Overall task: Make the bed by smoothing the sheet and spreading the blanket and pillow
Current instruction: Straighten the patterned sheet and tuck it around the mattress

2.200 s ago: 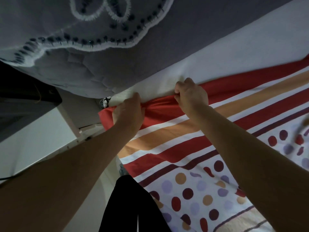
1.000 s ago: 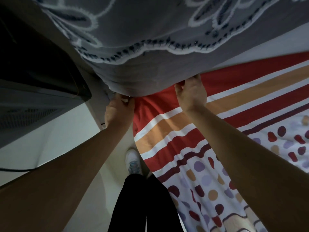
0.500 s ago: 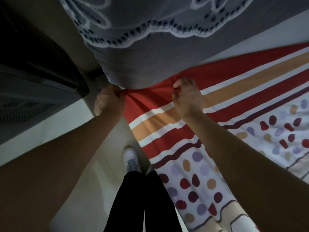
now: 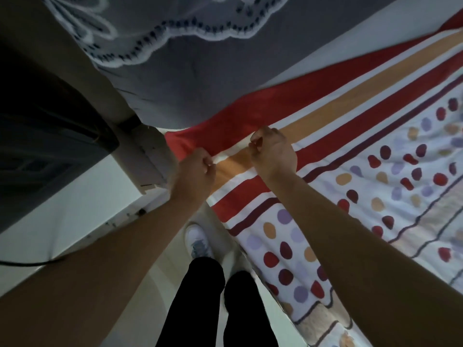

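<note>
A striped and dotted sheet [image 4: 363,136] in red, orange and white covers the bed to the right. A grey blanket [image 4: 200,61] with white embroidered flowers lies across the head of the bed, overlapping the sheet's red border. My left hand [image 4: 194,171] pinches the sheet's edge at the bed's side, fingers closed on the fabric. My right hand [image 4: 273,151] grips a fold of the sheet just to the right, on the orange and white stripes. No pillow is in view.
A dark piece of furniture [image 4: 45,136] stands at the left beside a white bed frame corner [image 4: 147,156]. My black trouser legs [image 4: 213,304] and a white shoe [image 4: 199,242] are on the pale floor [image 4: 75,216] beside the bed. A black cable [image 4: 30,262] crosses the floor.
Both hands have come back from under the grey blanket's edge toward me, now gripping the sheet lower, on the orange and white stripes. The view has shifted slightly.
</note>
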Demonstrator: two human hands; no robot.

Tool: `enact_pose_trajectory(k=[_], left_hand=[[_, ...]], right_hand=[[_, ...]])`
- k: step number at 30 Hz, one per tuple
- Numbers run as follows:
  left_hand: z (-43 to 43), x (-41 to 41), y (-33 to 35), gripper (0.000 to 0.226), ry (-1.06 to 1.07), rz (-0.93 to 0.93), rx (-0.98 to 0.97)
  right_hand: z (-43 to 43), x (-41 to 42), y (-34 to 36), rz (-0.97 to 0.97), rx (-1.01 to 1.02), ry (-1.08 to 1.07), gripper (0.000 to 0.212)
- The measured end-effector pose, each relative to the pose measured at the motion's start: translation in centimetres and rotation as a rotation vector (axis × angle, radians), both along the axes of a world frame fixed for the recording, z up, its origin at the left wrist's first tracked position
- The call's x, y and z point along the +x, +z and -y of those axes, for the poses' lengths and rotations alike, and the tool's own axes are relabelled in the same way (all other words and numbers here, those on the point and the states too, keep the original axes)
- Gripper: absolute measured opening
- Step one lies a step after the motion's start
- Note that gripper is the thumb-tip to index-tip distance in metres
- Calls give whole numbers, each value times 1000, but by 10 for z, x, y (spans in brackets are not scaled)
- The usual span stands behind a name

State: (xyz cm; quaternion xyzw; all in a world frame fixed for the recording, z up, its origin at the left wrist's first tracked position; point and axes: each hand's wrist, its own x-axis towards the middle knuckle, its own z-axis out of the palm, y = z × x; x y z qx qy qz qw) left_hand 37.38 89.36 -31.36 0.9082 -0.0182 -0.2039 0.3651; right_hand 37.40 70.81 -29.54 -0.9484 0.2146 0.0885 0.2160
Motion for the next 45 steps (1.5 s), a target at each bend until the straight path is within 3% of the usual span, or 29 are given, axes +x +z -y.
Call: enact_pose_trajectory(k=[7,13,28,45], left_hand=[[52,-59,4,7,-268,50,-81],[94,-128,13,15,-409,92,-55],[211,-305,28,7,-815,126,9],[200,-384,-20,6,-1308,163,-93]], right_hand=[[41,-76,4,-40,-1,-103,15],[84,-179,6,-48,13,-212,13],[152,-419,13,-28,52,-559,12],[110,-556,-11,-34,115,-892,7]])
